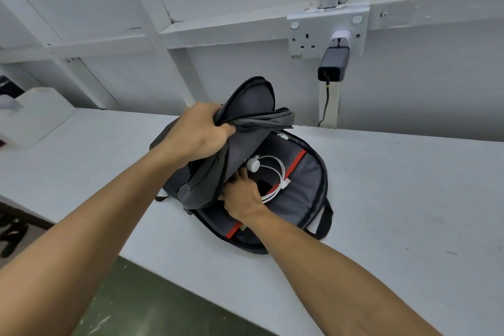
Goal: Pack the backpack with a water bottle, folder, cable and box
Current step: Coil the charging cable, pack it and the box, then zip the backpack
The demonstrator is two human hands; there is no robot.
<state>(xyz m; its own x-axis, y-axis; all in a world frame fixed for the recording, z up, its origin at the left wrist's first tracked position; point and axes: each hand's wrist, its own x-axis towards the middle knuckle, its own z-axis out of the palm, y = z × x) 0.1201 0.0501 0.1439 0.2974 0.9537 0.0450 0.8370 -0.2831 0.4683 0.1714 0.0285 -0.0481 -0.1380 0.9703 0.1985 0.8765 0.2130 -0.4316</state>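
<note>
The backpack point(305, 199) is laid flat on the counter point(395, 185), its flap gripped and lifted by the left hand point(199, 133), while the cable point(272, 174) (coiled inside, just beyond the knuckles) is touched by the loosely curled right hand point(242, 196).

White desk point(381, 185). Double wall socket point(327, 33) above far edge, grey charger point(334, 67) plugged in. White box point(35, 117) at far-left corner.

right hand point(242, 196) fingertips hidden under backpack point(300, 188) flap, white box point(35, 114) cut off left
</note>
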